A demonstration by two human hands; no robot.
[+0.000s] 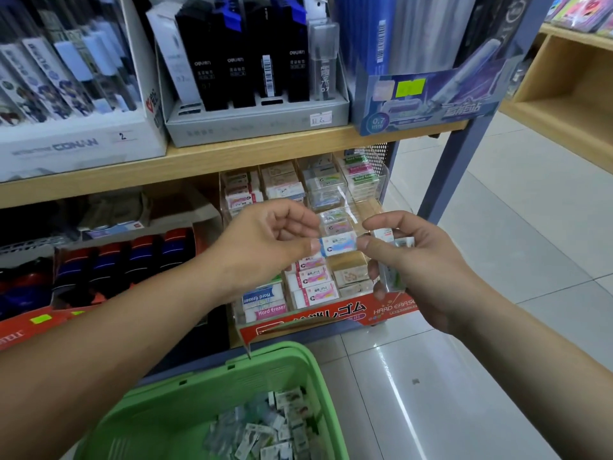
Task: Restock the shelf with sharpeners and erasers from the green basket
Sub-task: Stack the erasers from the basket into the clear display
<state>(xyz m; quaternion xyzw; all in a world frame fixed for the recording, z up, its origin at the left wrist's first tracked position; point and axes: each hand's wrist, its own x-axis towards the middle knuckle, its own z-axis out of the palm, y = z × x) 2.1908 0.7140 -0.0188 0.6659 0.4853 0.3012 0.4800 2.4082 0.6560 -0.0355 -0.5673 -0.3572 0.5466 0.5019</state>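
A small white eraser with a blue and pink sleeve (337, 246) is held between both hands in front of the eraser display (318, 293) on the lower shelf. My left hand (268, 240) pinches its left end and my right hand (414, 260) pinches its right end. Several more wrapped erasers (393, 270) are tucked in my right palm under its curled fingers. The green basket (205, 393) sits below, at the bottom of the view, with many small wrapped erasers (275, 429) lying in it.
The clear tiered display holds rows of erasers behind an orange card front (331, 318). Boxes of pencil leads (252, 68) stand on the shelf above. Red and blue items (132, 257) fill the lower shelf to the left. A blue shelf post (464, 154) and tiled floor (497, 244) lie to the right.
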